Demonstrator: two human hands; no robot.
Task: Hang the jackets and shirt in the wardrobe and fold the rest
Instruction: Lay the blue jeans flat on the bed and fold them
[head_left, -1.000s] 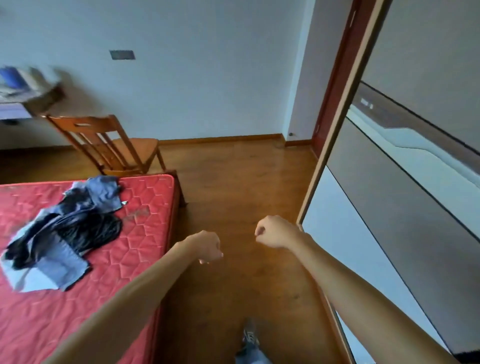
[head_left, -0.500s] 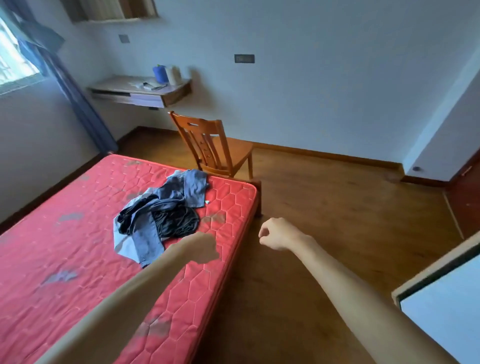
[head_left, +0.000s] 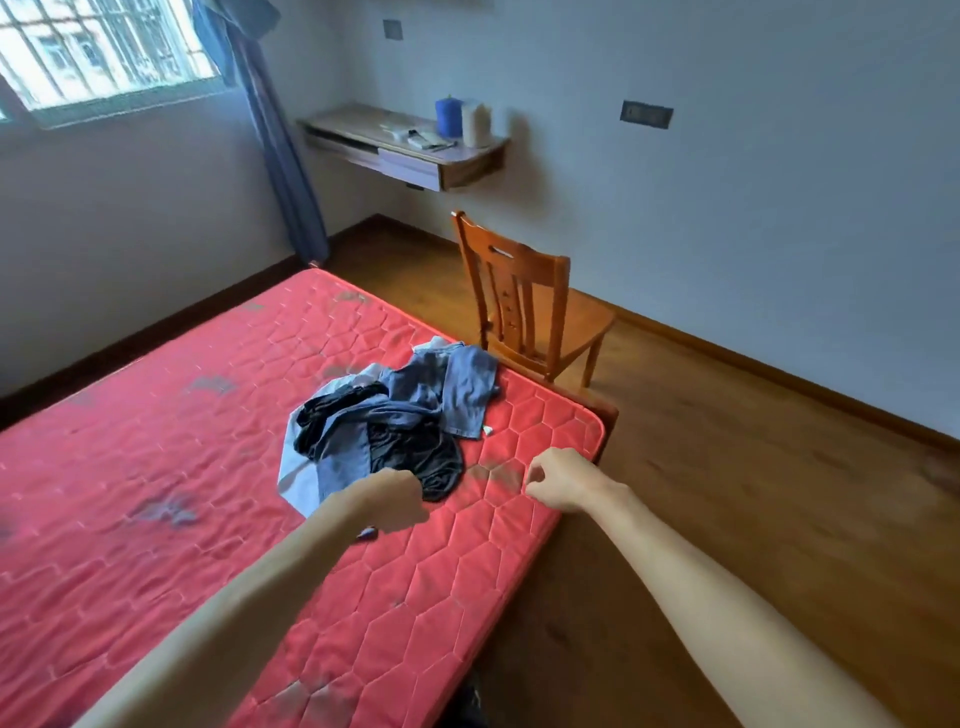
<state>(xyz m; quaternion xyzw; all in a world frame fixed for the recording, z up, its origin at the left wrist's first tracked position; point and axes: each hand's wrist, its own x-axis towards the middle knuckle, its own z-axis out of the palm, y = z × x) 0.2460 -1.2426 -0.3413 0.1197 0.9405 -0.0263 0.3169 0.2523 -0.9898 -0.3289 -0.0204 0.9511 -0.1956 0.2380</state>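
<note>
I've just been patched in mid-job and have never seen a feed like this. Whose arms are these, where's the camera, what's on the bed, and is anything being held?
There is no machine here. The two bare arms belong to a person, and the single picture comes from a wide-angle camera worn on their head, looking forward and down. The left hand and right hand hover above the near corner of a red mattress. The left is curled into a fist and the right is loosely curled. Neither visibly holds anything. On the mattress lies a crumpled pile of clothes, blue denim and black pieces tangled together, just beyond the hands and untouched. Behind the bed are a wooden chair and a wall shelf. The wardrobe is not in view.
</note>
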